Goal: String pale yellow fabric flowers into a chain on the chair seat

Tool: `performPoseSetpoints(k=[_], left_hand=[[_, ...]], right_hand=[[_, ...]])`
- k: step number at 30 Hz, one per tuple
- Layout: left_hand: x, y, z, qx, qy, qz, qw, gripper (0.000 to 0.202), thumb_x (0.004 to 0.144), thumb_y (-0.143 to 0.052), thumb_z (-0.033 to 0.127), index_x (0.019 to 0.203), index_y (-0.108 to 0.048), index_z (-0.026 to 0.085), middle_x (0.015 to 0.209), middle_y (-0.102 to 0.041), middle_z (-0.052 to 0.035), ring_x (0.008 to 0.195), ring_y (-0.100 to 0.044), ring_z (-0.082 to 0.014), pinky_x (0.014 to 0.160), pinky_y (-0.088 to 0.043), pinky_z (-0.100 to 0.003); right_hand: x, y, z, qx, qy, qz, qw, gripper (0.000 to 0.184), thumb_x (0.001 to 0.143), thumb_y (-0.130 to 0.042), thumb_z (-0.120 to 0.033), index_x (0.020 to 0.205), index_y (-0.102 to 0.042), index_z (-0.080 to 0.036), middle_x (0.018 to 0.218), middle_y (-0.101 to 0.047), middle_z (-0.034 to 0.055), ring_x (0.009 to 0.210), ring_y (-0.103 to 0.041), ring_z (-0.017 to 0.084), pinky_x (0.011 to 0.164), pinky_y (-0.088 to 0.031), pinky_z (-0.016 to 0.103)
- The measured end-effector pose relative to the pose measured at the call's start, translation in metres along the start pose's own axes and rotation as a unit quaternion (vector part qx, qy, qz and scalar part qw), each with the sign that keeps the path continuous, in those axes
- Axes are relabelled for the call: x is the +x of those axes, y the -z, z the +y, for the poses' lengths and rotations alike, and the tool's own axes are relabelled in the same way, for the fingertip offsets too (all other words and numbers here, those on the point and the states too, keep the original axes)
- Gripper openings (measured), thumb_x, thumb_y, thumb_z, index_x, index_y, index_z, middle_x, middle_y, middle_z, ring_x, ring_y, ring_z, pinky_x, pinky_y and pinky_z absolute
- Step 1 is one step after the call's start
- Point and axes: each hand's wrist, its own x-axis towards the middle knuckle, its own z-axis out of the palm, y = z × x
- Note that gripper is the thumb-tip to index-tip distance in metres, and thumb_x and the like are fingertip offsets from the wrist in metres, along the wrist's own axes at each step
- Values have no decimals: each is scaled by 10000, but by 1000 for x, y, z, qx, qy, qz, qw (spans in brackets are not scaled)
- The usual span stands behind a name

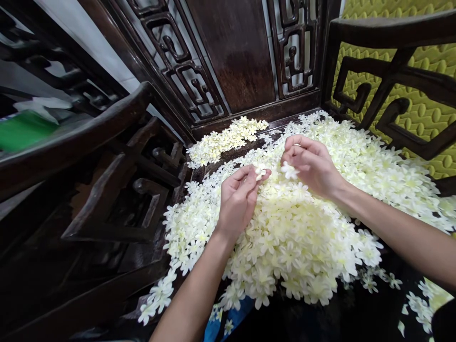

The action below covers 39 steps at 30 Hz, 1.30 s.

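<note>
Layered white flowers (261, 172), seemingly two or more together, held up over the far part of a large heap (295, 237) of similar pale blossoms. Left hand (238, 197) clamped on the layers with thumb and fingertips, perhaps so lightly for the sake of thin, easily creased petals. Right hand (313, 164) just to the right, apart from the left, fingers curled, with a single flower (289, 170) at the fingertips; apparently pinched, though with the exact contact partly hidden. Both hands close over the heap and facing inward, probably for a clear view of both pieces at once, with plenty more in easy reach.

Farther out, a broad spread of loose blossoms (384, 175) across a dark wooden seat (280, 124), thickest toward the right. At the far left, a yellower cluster (228, 137), mostly divided from the spread by a strip of bare wood, perhaps set aside on purpose. Left armrest (89, 134), right armrest (392, 32) and carved backrest (231, 52) around the seat, likely handy as barriers against spilling. Beyond the right armrest, a quilted yellow cover (427, 118); beyond the left, a green item (26, 129), too blurred to identify. Blue material (235, 318) at the near edge, below the heap.
</note>
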Motion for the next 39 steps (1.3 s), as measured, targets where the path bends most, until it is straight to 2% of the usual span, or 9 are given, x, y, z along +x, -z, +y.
performPoseSetpoints(k=[2, 4, 9, 16, 21, 33, 36, 39], left_hand=[[0, -2, 0, 8, -15, 17, 1000, 89, 850, -737, 275, 827, -727, 189, 900, -664, -30, 910, -696, -146, 1071, -525, -377], [-1, -4, -1, 22, -26, 33, 999, 100, 841, -749, 285, 847, -726, 187, 882, -672, -25, 863, -691, -139, 1024, -555, -380], [-4, -7, -2, 38, -34, 60, 997, 139, 824, -773, 305, 890, -739, 188, 865, -712, -32, 840, -694, -144, 834, -582, -295], [-5, -7, 0, 78, -38, 72, 994, 181, 820, -771, 342, 900, -733, 185, 915, -731, -49, 884, -704, -170, 775, -559, -276], [-5, -7, 0, 81, -36, 74, 993, 188, 814, -776, 352, 893, -723, 190, 902, -729, -45, 881, -707, -177, 758, -557, -281], [-4, -6, -2, 77, -41, 75, 993, 178, 815, -776, 338, 898, -737, 186, 898, -733, -43, 875, -705, -171, 747, -548, -262], [-4, -5, -3, 72, -38, 74, 994, 167, 820, -772, 335, 898, -739, 191, 889, -729, -43, 840, -692, -157, 717, -533, -248], [-3, -4, -3, 53, -22, 49, 997, 145, 829, -764, 319, 897, -740, 193, 852, -708, -34, 761, -650, -128, 657, -501, -225]], right_hand=[[-1, 0, 0, -39, 39, 14, 998, 168, 738, -715, -110, 878, -676, -194, 706, -629, -36, 618, -550, 94, 588, -490, 240], [-3, -2, 0, -75, 58, 4, 995, 226, 723, -784, -126, 916, -684, -190, 762, -666, -21, 684, -609, 107, 650, -523, 246], [-8, -9, -1, -86, 32, -41, 995, 349, 702, -876, -206, 1001, -699, -170, 888, -777, 56, 816, -733, 176, 767, -602, 310], [-8, -12, -4, -89, 5, -18, 996, 417, 620, -936, -275, 968, -730, -170, 857, -802, 57, 764, -762, 178, 712, -638, 295], [-8, -11, -3, -86, 4, -14, 996, 399, 635, -930, -276, 965, -732, -171, 827, -801, 52, 743, -763, 175, 708, -642, 291], [-8, -10, -3, -83, -1, -12, 996, 372, 645, -920, -233, 957, -729, -168, 827, -800, 51, 750, -765, 179, 717, -639, 292], [-7, -9, -2, -83, -3, -11, 996, 351, 663, -903, -191, 961, -722, -159, 829, -800, 55, 743, -759, 164, 705, -625, 264], [-6, -8, 0, -61, -6, -17, 998, 362, 663, -890, -130, 966, -694, -157, 831, -802, 49, 733, -749, 133, 703, -605, 221]])
